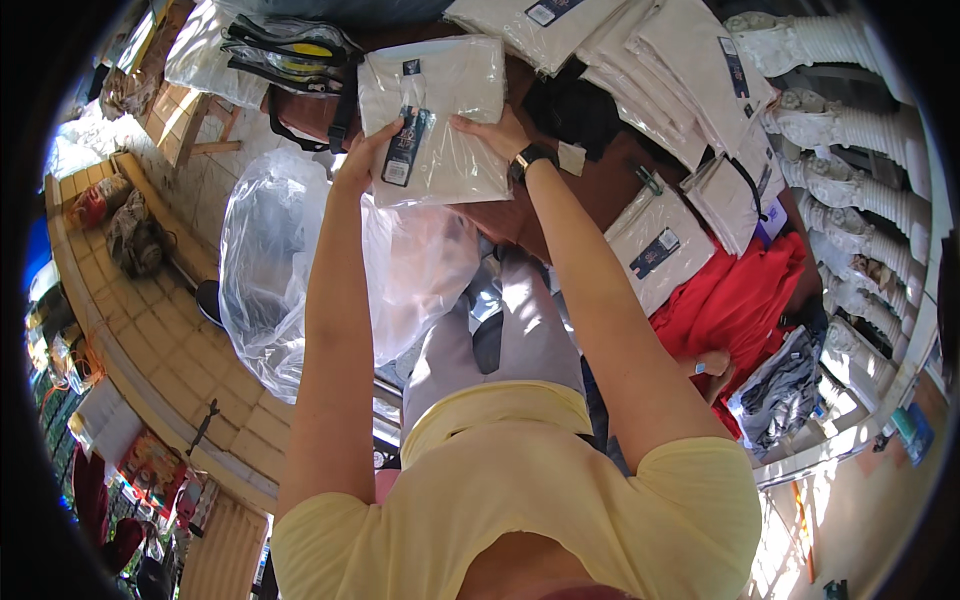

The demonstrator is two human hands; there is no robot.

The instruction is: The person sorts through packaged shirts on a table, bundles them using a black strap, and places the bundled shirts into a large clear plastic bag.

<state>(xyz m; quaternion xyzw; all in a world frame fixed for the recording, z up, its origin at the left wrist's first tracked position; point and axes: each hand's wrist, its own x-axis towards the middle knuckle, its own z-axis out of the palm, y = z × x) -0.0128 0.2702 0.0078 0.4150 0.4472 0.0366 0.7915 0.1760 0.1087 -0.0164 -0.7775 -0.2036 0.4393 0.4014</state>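
Note:
A flat clear-plastic packet with a folded white garment (455, 85) in it is held out in front of me over the brown table. A dark tag (404, 147) shows on its front. My left hand (362, 160) grips its left edge, thumb on top near the tag. My right hand (497, 137), with a dark watch at the wrist, grips the right side, thumb also on the face. Fingers of both hands are partly hidden beneath the packet. Under it, a big clear plastic bag (270, 255) spreads to the left and over my lap.
Stacks of similar wrapped white garments (655, 75) lie at the far right, with another packet (640, 235) nearer. Black cloth (572, 112), red cloth (730, 290) and black-and-yellow folded items (290, 50) lie around. A white balustrade (850, 130) bounds the right; a tiled ledge (130, 300), the left.

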